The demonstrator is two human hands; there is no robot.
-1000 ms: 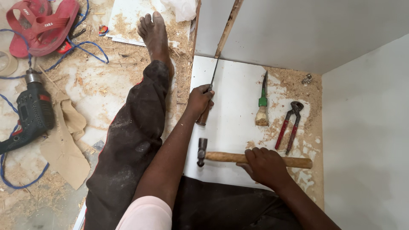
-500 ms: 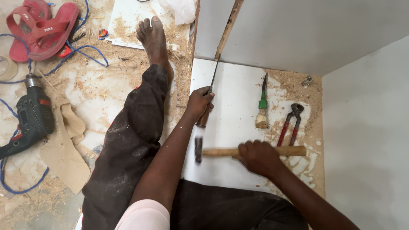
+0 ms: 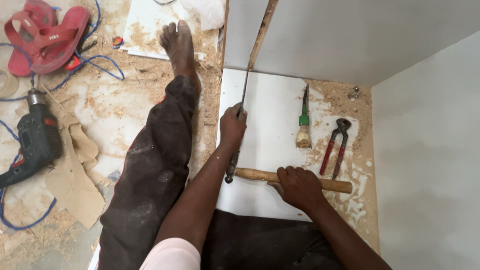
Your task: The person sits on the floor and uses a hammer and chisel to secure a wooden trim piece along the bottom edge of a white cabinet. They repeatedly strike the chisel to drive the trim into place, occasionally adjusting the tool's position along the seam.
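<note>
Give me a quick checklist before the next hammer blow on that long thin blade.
1. Left hand grips the thin metal blade: ok.
2. Right hand around the wooden-handled hammer: ok.
3. Blade tip seated in the seam by the wooden edge strip: cannot tell.
4. Red-handled pincers and green-collared chisel lie apart from the hammer's head: ok.
5. Bare foot lies left of the white panel: ok.
</note>
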